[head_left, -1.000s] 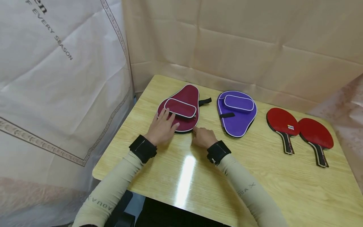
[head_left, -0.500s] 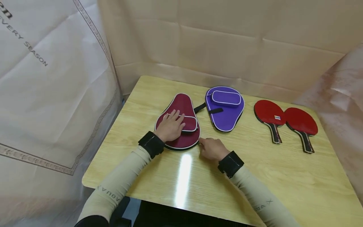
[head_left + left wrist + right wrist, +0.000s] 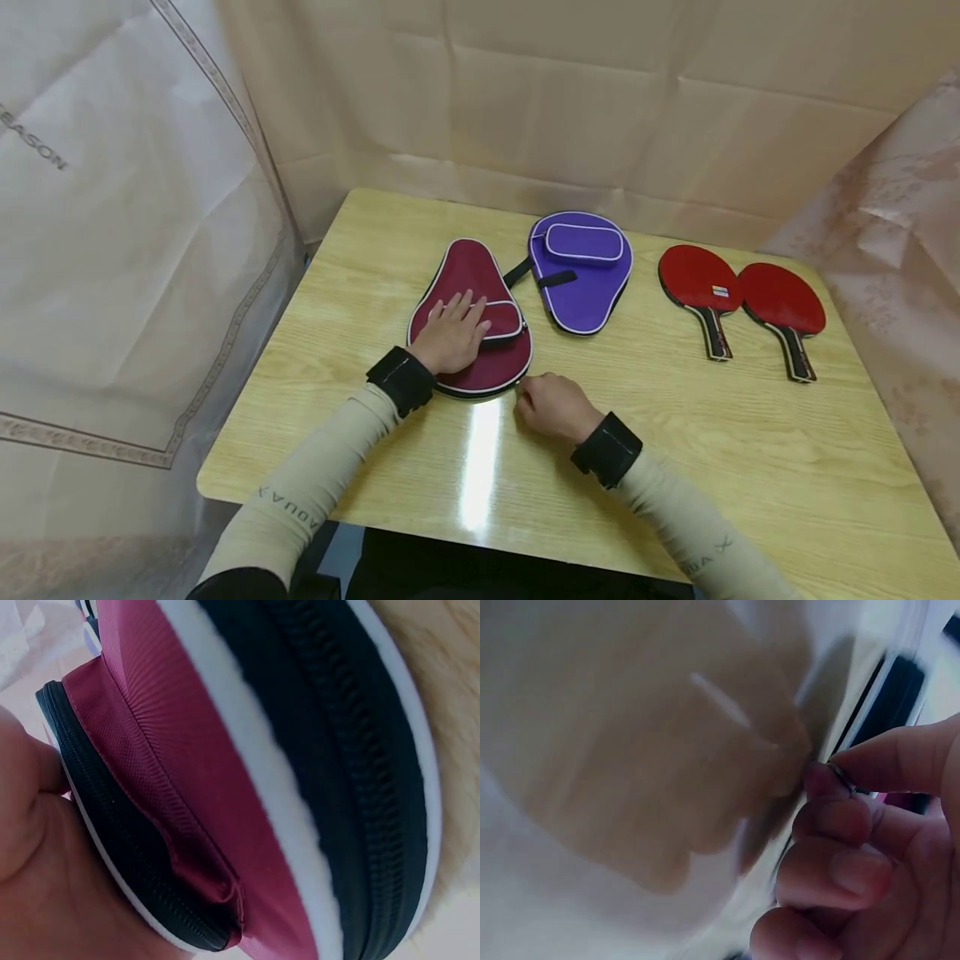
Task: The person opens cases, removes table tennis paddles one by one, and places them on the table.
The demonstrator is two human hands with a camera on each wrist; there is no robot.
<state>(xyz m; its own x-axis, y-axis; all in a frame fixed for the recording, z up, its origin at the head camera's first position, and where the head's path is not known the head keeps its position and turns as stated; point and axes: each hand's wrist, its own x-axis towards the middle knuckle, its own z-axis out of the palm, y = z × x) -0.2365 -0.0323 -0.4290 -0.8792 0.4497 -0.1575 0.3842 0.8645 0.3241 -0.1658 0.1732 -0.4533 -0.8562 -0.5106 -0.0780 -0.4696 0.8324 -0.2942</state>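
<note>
A dark red table tennis paddle case (image 3: pixel 471 271) with white piping lies on the table, wide end toward me. My left hand (image 3: pixel 452 335) rests on its zipped front pocket (image 3: pixel 502 321), fingers straight and spread. In the left wrist view, the black zipper (image 3: pixel 352 727) runs closed along the case's curved side. At the lower right edge, my right hand (image 3: pixel 557 407) has its fingers curled. It pinches a small metal zipper pull (image 3: pixel 842 778) between thumb and index finger, mostly hidden by the fingertips.
A purple paddle case (image 3: pixel 588 292) with a black strap lies just right of the red one, whose own black strap (image 3: pixel 517 272) reaches it. Two red paddles (image 3: pixel 697 277) (image 3: pixel 783 297) lie farther right on the wooden table (image 3: pixel 750 467). Cloth sheets hang behind and left.
The red case has shifted toward me and turned slightly, its strap now meeting the purple case. My left hand has slid farther up over the pocket. My right hand stays at the case's edge.
</note>
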